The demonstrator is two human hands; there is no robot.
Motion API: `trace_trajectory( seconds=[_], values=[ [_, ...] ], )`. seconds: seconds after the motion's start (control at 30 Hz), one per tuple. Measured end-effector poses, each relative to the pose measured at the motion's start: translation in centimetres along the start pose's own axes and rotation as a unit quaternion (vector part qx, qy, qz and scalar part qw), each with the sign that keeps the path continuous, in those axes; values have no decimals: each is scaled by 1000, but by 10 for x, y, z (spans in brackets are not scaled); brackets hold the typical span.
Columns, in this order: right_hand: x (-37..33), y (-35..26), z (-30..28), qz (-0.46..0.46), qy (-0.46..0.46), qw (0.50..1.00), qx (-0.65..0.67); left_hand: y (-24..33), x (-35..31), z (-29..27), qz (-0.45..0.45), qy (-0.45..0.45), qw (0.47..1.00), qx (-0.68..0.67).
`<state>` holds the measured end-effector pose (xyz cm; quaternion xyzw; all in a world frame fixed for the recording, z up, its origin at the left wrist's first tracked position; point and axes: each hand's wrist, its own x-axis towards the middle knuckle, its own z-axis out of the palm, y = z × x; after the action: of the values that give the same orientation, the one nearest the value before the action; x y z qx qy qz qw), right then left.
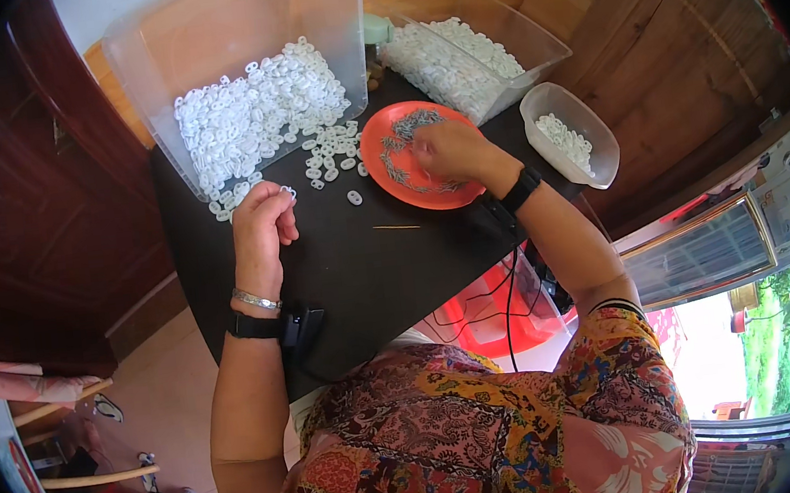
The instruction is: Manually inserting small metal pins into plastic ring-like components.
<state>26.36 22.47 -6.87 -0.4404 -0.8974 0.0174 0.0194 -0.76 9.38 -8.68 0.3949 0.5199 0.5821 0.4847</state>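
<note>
My left hand (pixel 263 224) is closed above the table's left side. Between its thumb and fingers it pinches a small white oval plastic piece with holes (pixel 289 193). My right hand (pixel 455 152) reaches over an orange plate (pixel 385 172), fingers curled down toward the small silvery metal pins (pixel 416 121) lying there. What its fingertips hold, if anything, is hidden. Several loose white pieces (pixel 332 150) lie between the plate and a clear bin (pixel 333 22) tipped on its side, full of the same pieces.
A second clear bin (pixel 534 54) and a small white tub (pixel 604 149), both holding white pieces, stand at the right. A thin wooden stick (pixel 397 227) lies on the black table (pixel 341 281). Black cables (pixel 513 316) hang past the table's near right edge.
</note>
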Motion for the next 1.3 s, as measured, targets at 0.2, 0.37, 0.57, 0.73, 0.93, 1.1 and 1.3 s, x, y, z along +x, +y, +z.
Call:
trace_trajectory(
  seconds=[0.2,0.37,0.57,0.73,0.93,1.1,1.3],
  values=[
    [-1,4,-23,11,1,997,70,-2,1,-1,-2,1,1000,4],
    [-6,-14,-31,17,-69,997,-36,-2,1,-1,-7,2,1000,21],
    [2,-20,-12,35,-84,990,-109,-2,2,0,-5,-1,1000,18],
    [1,-20,-12,28,-50,997,-58,-1,1,0,-5,-4,1000,16],
    [1,4,-19,73,89,975,189,-2,0,0,-13,-10,1000,0],
    [8,12,-16,86,119,945,291,-6,4,-2,-20,-14,1000,-6],
    [16,-23,-27,5,118,897,427,3,-1,-2,-23,-7,1000,-13]
  ],
)
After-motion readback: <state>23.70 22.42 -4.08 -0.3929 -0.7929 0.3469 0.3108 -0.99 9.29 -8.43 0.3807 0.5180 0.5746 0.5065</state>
